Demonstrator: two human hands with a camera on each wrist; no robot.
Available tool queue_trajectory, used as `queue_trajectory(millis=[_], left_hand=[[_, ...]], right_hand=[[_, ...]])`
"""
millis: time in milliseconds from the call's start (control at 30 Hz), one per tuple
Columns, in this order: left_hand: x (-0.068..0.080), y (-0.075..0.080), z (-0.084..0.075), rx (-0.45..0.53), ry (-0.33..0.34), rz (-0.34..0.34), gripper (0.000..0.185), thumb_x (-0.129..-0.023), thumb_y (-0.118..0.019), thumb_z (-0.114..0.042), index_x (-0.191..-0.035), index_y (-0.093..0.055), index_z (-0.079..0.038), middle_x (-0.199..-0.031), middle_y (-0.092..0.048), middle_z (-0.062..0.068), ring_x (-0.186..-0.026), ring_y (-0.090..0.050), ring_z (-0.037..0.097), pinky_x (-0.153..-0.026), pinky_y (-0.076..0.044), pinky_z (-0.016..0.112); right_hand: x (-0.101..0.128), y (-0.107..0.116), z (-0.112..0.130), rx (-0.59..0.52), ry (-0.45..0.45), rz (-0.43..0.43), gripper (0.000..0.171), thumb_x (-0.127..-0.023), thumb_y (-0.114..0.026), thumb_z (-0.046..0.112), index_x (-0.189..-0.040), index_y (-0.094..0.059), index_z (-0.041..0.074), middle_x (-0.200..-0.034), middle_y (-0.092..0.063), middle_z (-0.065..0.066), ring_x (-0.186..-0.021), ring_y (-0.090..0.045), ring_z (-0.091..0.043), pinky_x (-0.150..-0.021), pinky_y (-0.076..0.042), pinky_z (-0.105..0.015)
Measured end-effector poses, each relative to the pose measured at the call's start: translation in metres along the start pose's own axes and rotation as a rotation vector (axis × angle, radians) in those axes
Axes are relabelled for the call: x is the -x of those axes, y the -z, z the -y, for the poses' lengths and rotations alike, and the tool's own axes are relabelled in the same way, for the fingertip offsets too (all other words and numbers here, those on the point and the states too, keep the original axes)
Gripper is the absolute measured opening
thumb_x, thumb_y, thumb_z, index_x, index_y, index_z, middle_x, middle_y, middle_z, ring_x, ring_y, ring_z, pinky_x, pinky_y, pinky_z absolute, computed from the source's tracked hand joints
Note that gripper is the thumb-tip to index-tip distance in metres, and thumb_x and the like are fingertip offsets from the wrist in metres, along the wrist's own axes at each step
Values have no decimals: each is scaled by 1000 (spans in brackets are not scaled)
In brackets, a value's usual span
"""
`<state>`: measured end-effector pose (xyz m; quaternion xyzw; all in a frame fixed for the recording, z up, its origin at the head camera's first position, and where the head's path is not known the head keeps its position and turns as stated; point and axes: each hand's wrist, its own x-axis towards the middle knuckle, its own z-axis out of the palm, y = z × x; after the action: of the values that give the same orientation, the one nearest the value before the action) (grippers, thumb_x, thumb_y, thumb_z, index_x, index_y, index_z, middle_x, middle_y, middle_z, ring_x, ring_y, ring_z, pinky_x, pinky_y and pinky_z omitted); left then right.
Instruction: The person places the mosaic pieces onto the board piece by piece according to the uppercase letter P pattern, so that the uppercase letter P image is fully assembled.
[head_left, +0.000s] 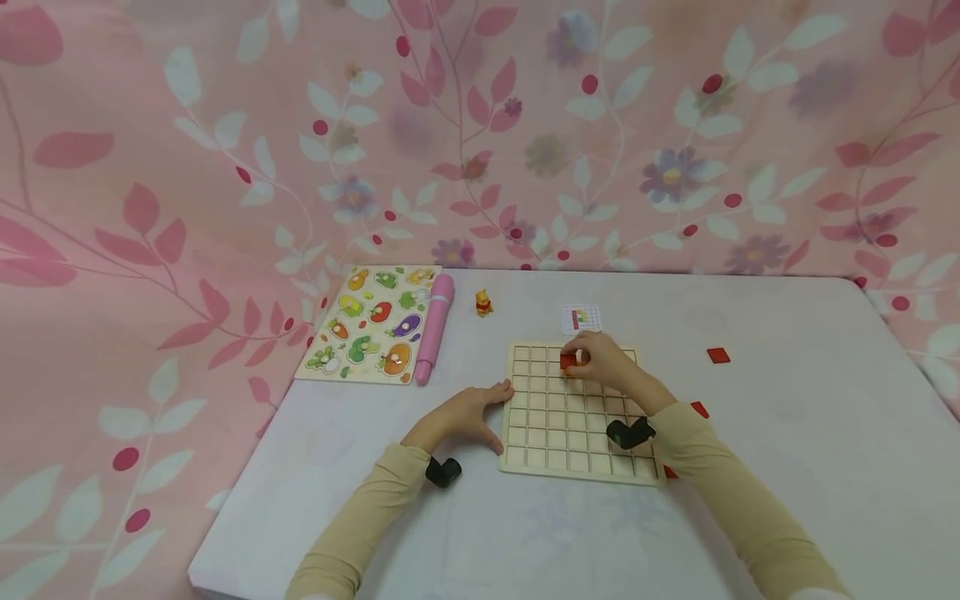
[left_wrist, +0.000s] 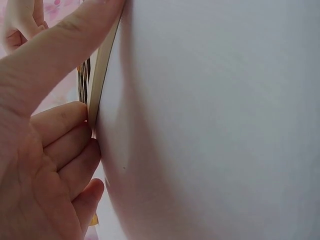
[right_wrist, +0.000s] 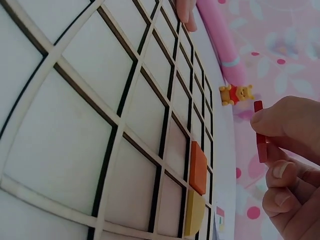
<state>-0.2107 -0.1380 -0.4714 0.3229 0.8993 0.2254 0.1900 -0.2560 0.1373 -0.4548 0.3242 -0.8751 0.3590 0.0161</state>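
- Over the grid board's [head_left: 570, 433] twelve o'clock edge, the right hand [head_left: 600, 360] pinched a red tile [right_wrist: 259, 132].
- At nine o'clock, the left hand [head_left: 468, 412], fingers straight, pressed the board's edge on the worktop [head_left: 787, 467].

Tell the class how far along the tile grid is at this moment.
Done: an orange tile and a yellow tile lie in cells of the wooden grid board. In hand: the right hand pinches a red tile above it; the left hand touches the board's edge. Left: most cells show empty, and a loose red tile lies on the table.
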Motion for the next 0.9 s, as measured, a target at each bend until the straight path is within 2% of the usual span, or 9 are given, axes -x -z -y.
queue_trajectory(millis=[233, 533, 900], left_hand=[[-1, 2, -1, -12, 4, -1, 98, -56, -83, -35, -137, -36, -7, -143, -25, 2, -128, -24, 13, -103, -19, 26], [-2, 0, 0, -15, 7, 0, 99, -56, -83, -36, -137, -35, -8, -143, -24, 1, -128, -24, 13, -103, -19, 27], [-1, 0, 0, -21, 16, 0, 98, -56, -83, -35, -137, -35, -8, -143, -25, 1, -128, -24, 13, -103, -19, 27]], right_hand=[[-6, -7, -2, 8, 1, 12, 26, -74, -71, 4, -97, -64, -6, -89, -59, -12, -63, -48, -17, -55, -44, -28], [-10, -18, -5, -1, -94, 62, 21, -74, -71, 3, -94, -65, -2, -85, -57, -8, -69, -49, -19, -59, -45, -30], [-14, -24, -8, 10, -134, 83, 22, -74, -72, 6, -93, -65, -3, -82, -57, -7, -73, -50, -20, -63, -45, -32]])
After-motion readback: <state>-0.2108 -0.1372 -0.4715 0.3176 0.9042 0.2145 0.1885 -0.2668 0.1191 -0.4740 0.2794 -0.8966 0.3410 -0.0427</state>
